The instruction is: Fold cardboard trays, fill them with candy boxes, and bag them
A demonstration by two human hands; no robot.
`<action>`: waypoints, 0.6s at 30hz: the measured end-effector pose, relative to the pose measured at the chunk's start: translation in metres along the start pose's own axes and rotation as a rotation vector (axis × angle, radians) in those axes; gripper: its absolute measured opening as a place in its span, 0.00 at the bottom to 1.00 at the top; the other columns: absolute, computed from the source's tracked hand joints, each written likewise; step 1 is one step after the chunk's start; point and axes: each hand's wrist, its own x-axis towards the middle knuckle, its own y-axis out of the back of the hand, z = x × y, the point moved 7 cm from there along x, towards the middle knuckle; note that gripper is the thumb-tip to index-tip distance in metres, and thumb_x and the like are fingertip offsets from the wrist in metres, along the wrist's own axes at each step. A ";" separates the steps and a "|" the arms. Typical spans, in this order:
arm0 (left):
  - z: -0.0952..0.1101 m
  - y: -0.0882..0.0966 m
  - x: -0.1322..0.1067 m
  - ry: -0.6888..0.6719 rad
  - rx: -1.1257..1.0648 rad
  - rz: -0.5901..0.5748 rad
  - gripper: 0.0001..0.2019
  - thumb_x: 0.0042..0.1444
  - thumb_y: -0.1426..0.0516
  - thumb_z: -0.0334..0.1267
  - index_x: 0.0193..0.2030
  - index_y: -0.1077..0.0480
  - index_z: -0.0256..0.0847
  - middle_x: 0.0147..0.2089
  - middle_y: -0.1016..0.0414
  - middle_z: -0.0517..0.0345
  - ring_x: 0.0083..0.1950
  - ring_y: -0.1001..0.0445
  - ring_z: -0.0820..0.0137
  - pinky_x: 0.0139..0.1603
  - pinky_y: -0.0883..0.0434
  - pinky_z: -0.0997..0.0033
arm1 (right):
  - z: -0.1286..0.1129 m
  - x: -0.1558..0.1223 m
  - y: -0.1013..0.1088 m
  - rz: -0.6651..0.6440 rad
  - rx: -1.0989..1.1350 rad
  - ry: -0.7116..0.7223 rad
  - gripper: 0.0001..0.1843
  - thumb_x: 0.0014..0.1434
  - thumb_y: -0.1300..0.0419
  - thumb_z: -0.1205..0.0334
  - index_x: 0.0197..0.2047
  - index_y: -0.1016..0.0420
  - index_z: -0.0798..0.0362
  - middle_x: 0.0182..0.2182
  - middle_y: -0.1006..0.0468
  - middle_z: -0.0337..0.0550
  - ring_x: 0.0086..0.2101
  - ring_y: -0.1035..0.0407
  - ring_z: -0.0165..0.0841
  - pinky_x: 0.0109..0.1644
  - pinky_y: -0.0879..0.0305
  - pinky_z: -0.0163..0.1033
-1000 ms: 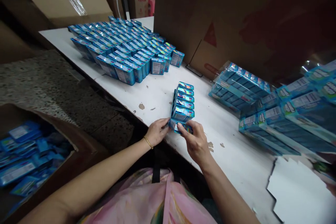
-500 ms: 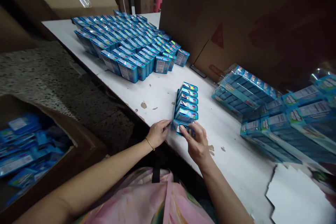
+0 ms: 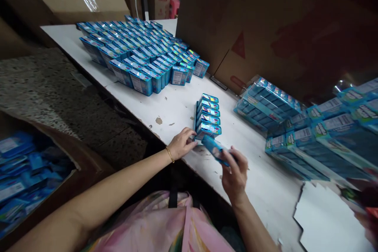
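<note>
A short row of several upright blue tins stands on the white table, with shiny printed tops facing up. My left hand, with a gold bangle on its wrist, rests its fingertips against the near end of that row. My right hand is a little to the right and closer to me. It grips a single blue tin, tilted on its side, clear of the row and just above the tabletop.
A large block of blue tins stands on the far part of the white table. Shrink-wrapped packs of tins lie to the right. A cardboard box of blue packets sits low at left, above a speckled floor.
The end tin has left the row, carried toward me and to the right by my right hand alone. My left hand no longer touches that tin and now rests against the row.
</note>
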 end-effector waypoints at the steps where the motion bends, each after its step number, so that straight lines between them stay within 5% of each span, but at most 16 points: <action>1: 0.002 -0.002 -0.002 -0.005 0.026 0.004 0.14 0.52 0.47 0.42 0.45 0.35 0.42 0.43 0.37 0.55 0.34 0.33 0.73 0.39 0.31 0.70 | 0.007 0.000 0.011 0.076 -0.008 -0.070 0.28 0.54 0.46 0.71 0.57 0.42 0.43 0.46 0.38 0.48 0.48 0.40 0.40 0.49 0.38 0.53; 4: 0.006 -0.010 -0.006 -0.037 0.152 0.011 0.10 0.53 0.47 0.42 0.40 0.32 0.42 0.46 0.40 0.53 0.39 0.33 0.71 0.42 0.32 0.68 | 0.023 0.003 0.035 0.219 -0.019 -0.218 0.29 0.51 0.41 0.68 0.56 0.40 0.47 0.44 0.38 0.48 0.47 0.40 0.40 0.49 0.39 0.49; 6: 0.005 -0.015 -0.008 -0.043 0.217 0.006 0.08 0.54 0.48 0.38 0.37 0.30 0.42 0.47 0.41 0.53 0.39 0.33 0.71 0.41 0.32 0.69 | 0.027 0.006 0.036 0.204 0.021 -0.253 0.27 0.51 0.41 0.67 0.55 0.39 0.48 0.44 0.38 0.48 0.46 0.40 0.39 0.48 0.38 0.48; 13: -0.006 -0.002 -0.022 -0.104 0.234 0.040 0.09 0.52 0.49 0.28 0.35 0.30 0.41 0.46 0.39 0.55 0.36 0.32 0.75 0.38 0.31 0.73 | 0.007 0.016 -0.016 -0.084 0.202 -0.129 0.25 0.55 0.47 0.68 0.57 0.43 0.48 0.46 0.39 0.49 0.48 0.40 0.37 0.49 0.37 0.47; 18: -0.012 0.006 -0.039 -0.141 0.198 0.211 0.09 0.54 0.49 0.30 0.38 0.29 0.41 0.43 0.33 0.54 0.42 0.30 0.73 0.41 0.31 0.74 | -0.016 0.027 -0.036 -0.260 0.100 0.109 0.28 0.57 0.50 0.71 0.60 0.49 0.49 0.48 0.38 0.51 0.49 0.41 0.39 0.51 0.39 0.50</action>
